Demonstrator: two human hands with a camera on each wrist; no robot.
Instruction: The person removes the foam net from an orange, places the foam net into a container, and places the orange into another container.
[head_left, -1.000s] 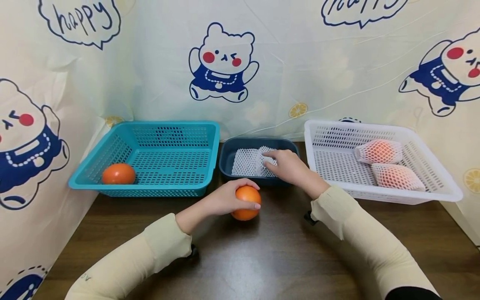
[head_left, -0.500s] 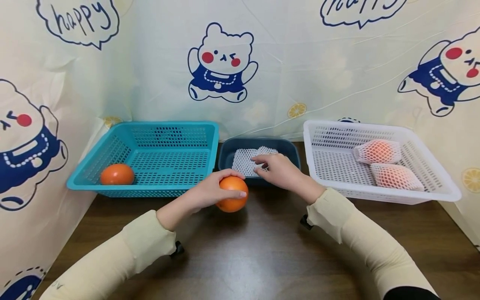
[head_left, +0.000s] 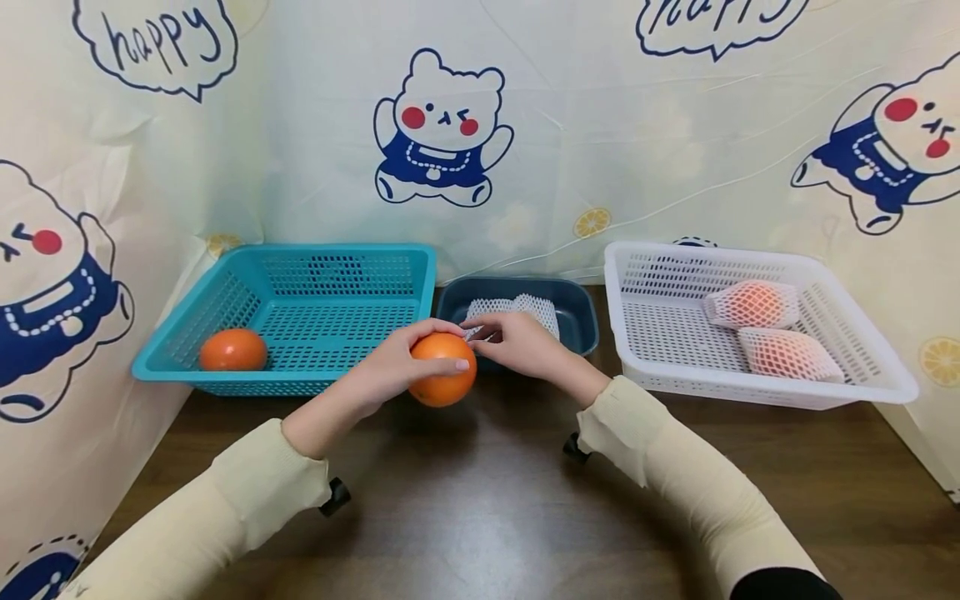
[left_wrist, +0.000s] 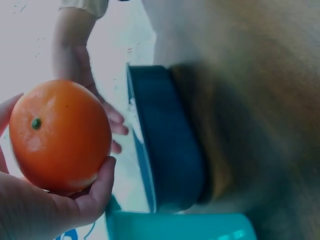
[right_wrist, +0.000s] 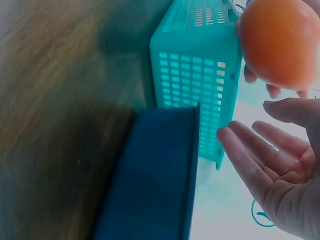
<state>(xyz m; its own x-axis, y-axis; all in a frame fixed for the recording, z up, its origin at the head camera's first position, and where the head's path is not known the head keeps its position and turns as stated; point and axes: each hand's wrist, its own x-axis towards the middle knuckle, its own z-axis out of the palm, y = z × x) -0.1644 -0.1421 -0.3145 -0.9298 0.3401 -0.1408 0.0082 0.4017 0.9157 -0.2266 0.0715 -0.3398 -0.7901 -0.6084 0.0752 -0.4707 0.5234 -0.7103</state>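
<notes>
My left hand [head_left: 386,367] grips an orange [head_left: 442,371] raised over the table, thumb across its near side. The orange's small green stem nub [left_wrist: 36,123] shows in the left wrist view. Beside it, my right hand [head_left: 525,340] holds nothing; its fingers [right_wrist: 245,159] are loosely bent and spread in the right wrist view. Those fingertips point toward the orange and overlap the near edge of a dark blue bin [head_left: 579,321]. White foam net sleeves [head_left: 538,310] lie in that bin, partly hidden behind the right hand.
A teal basket [head_left: 352,321] on the left holds another orange [head_left: 233,350]. On the right, a white basket [head_left: 660,333] holds two oranges in foam nets [head_left: 789,354]. A printed curtain [head_left: 555,150] hangs behind the brown wooden table [head_left: 510,517].
My left hand has moved left and up with the orange. My right hand has drawn back from over the foam nets and shifted left toward the orange.
</notes>
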